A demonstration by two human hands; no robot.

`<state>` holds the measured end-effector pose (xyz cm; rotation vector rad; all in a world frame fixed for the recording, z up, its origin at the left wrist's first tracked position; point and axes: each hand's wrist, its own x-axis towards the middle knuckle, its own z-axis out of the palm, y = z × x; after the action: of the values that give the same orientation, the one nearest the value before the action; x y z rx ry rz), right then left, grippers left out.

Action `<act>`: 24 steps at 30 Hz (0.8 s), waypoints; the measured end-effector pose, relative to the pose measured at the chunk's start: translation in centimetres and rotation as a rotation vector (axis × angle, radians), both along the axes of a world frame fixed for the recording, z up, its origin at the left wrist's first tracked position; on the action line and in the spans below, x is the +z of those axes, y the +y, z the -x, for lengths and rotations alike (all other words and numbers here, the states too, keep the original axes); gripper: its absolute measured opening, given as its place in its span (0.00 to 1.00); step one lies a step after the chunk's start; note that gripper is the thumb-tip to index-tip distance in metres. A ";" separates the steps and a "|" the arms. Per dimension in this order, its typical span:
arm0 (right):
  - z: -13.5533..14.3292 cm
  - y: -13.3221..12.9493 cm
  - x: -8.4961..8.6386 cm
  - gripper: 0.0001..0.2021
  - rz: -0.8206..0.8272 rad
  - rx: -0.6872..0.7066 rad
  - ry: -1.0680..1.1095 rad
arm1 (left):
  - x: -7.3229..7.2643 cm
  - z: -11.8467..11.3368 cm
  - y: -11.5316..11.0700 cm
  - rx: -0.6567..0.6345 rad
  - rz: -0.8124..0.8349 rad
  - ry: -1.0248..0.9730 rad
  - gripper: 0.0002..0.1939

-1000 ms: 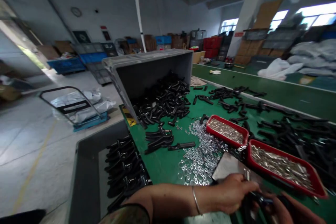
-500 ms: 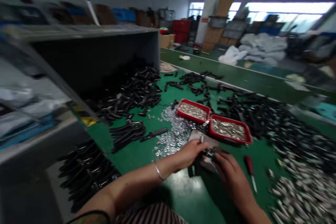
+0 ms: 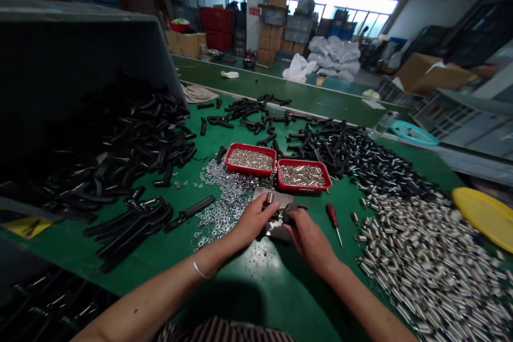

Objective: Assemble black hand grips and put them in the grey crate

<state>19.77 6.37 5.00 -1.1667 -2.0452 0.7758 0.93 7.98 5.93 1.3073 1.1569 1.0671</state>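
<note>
A: What do the two hands hold at the middle of the green bench?

B: The left hand and right hand meet over a small grey metal plate that lies flat on the bench. Between the fingers sits a small black part, dark and matte, with an arm that sticks out to the right past the right thumb. A short ribbed silver stud stands upright at the plate's far edge, just above the left fingertips.

A: How is each grip set?

B: The left grip is narrow, its fingers curled down onto the black part. The right grip is likewise narrow, thumb and forefinger pinched on the same part. How much of the part lies under the fingers cannot be told.

A: What surrounds the plate?

B: Just beyond it stand two red trays side by side, the left red tray and the right red tray, both filled with small silver pieces. A spread of loose silver washers lies left of the plate. A red-handled screwdriver lies just right of the right hand.

A: And farther out?

B: A large heap of silver cylinders covers the bench on the right, near a yellow disc. Black curved handles spill from a tipped grey bin on the left.
</note>
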 end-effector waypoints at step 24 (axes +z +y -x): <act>1.9 -0.4 -1.5 0.37 0.588 0.093 0.157 | -1.7 1.3 -0.6 -0.093 -0.243 0.215 0.14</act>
<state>17.84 5.98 3.49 -1.2656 -1.7991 1.5338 -0.38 7.43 4.19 1.6835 1.1355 1.0415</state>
